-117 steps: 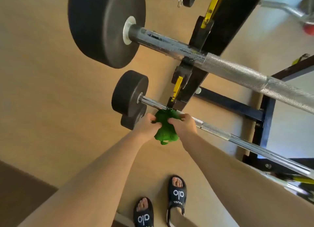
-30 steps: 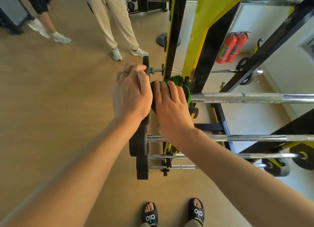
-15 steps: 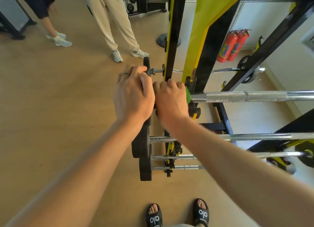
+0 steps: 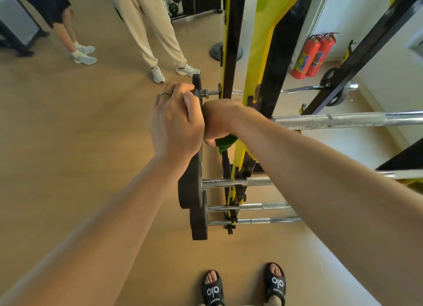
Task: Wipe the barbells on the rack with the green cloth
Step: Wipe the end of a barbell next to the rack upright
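Head view is looking down on two bare arms reaching to a black and yellow rack (image 4: 231, 42) that is carrying barbells. The left hand (image 4: 176, 125), wearing one ring (image 4: 165, 94), is curling its grip over the rim of the top weight plate (image 4: 193, 168), fingers wrapped on the plate's far edge. Just to the right of it and touching it, the right hand (image 4: 219, 120) is clenching its grip around the green cloth (image 4: 225, 142), a small bunch of which is poking out below the fist. That fist is sitting on the near end of the top barbell (image 4: 343, 121), whose knurled steel shaft is running off to the right of the grip. Below the two hands, three more barbells (image 4: 249, 206) are lying stacked on the rack, with two further black plates showing at their left ends under the left hand. Beyond the grips, another bar with a small plate is sticking out at the rack's far side. Two red fire extinguishers (image 4: 313, 56) are standing by the wall, far right of the hands. Two people's legs are showing on the floor (image 4: 68, 145) beyond the left hand, and two black sandals (image 4: 245, 285) are showing well below both grips.
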Motion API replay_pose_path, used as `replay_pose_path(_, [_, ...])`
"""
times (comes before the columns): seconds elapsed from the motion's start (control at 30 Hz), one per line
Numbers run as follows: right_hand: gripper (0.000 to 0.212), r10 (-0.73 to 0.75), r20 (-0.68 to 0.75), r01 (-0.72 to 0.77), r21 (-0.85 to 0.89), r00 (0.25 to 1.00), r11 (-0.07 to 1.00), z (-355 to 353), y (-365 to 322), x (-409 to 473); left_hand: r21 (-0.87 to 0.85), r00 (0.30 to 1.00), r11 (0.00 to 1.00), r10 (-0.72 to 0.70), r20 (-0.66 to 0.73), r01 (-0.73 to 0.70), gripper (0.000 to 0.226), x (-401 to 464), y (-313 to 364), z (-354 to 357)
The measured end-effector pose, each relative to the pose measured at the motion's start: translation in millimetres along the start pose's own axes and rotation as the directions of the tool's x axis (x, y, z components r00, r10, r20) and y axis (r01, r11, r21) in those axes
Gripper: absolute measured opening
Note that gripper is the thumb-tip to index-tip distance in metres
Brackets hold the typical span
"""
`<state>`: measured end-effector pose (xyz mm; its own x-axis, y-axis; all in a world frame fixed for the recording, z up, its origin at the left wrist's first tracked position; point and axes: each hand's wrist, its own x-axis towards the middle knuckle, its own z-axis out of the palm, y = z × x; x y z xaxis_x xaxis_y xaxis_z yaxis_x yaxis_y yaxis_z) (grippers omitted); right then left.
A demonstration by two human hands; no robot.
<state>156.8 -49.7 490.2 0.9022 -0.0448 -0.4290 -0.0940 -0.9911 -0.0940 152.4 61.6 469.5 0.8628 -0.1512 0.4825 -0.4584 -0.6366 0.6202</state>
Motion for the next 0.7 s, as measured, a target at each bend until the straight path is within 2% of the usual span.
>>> replay_pose_path(0.03, [0.021, 0.039, -0.201, -0.048, -0.040, 0.979, 0.998, 14.0, -2.1, -4.7, -0.003, 1.000, 1.000, -0.021, 0.003, 0.021, 0.054, 0.6, 0.3, 0.2])
replay_pose_path(0.07, [0.024, 0.056, -0.402, -0.103, -0.095, 0.914, 0.990, 30.3, -4.9, -10.6, -0.009, 0.999, 0.999, -0.037, 0.004, 0.037, 0.055, 0.5, 0.0, 0.6])
replay_pose_path(0.1, [0.035, 0.052, -0.519, -0.150, -0.148, 0.853, 0.978, 45.5, -7.9, -17.0, -0.012, 0.999, 0.999, -0.038, 0.002, 0.038, 0.055, -0.1, -0.3, 0.8])
replay_pose_path(0.13, [0.047, 0.045, -0.566, -0.173, -0.175, 0.823, 0.969, 57.0, -10.2, -21.5, -0.015, 1.000, 1.000, -0.028, 0.002, 0.028, 0.053, -0.7, -0.4, 0.8])
replay_pose_path(0.2, [0.055, 0.061, -0.573, -0.183, -0.157, 0.817, 0.971, 61.6, -11.9, -22.8, -0.019, 1.000, 1.000, -0.016, 0.001, 0.016, 0.051, -1.1, -0.3, 1.1])
replay_pose_path(0.27, [0.035, 0.072, -0.550, -0.150, -0.098, 0.832, 0.984, 47.8, -7.7, -18.3, -0.016, 1.000, 1.000, -0.023, 0.008, 0.023, 0.050, -1.4, -1.2, 0.8])
replay_pose_path(0.3, [0.024, 0.076, -0.489, -0.133, -0.081, 0.869, 0.988, 36.8, -3.7, -13.8, -0.007, 1.000, 1.000, -0.024, 0.008, 0.024, 0.049, -0.9, -1.3, 0.3])
replay_pose_path(0.37, [0.019, 0.071, -0.232, -0.080, -0.033, 0.970, 0.996, 11.2, 3.1, -6.2, 0.003, 1.000, 1.000, -0.004, 0.004, 0.004, 0.046, -0.4, -2.5, -0.9])
replay_pose_path(0.4, [0.021, 0.073, -0.108, -0.075, -0.009, 0.991, 0.997, 3.0, 4.3, -4.2, 0.001, 1.000, 1.000, 0.019, 0.000, -0.019, 0.045, -0.8, -2.8, -1.2])
replay_pose_path(0.43, [0.023, 0.083, -0.055, -0.083, 0.008, 0.995, 0.997, 0.4, 3.3, -3.8, 0.004, 0.999, 0.999, 0.039, -0.004, -0.039, 0.044, -0.5, -2.7, -1.5])
replay_pose_path(0.5, [0.024, 0.095, -0.166, -0.094, 0.013, 0.982, 0.995, 8.8, -2.0, -9.4, 0.020, 1.000, 0.999, 0.028, -0.003, -0.028, 0.047, 2.0, -1.8, -1.3])
replay_pose_path(0.57, [0.031, 0.076, -0.374, -0.103, -0.054, 0.924, 0.993, 28.7, -5.8, -22.8, 0.043, 1.000, 0.999, -0.004, 0.011, 0.003, 0.051, 1.3, -0.8, -1.3])
replay_pose_path(0.6, [0.036, 0.047, -0.434, -0.094, -0.089, 0.900, 0.992, 37.0, -4.5, -30.0, 0.048, 1.000, 0.999, -0.003, 0.020, 0.002, 0.051, 1.1, -0.4, -1.1])
replay_pose_path(0.7, [0.045, -0.027, -0.501, -0.028, -0.102, 0.865, 0.994, 44.5, 6.5, -48.9, 0.035, 1.000, 0.999, -0.004, 0.025, 0.003, 0.050, 1.5, 0.3, -2.3])
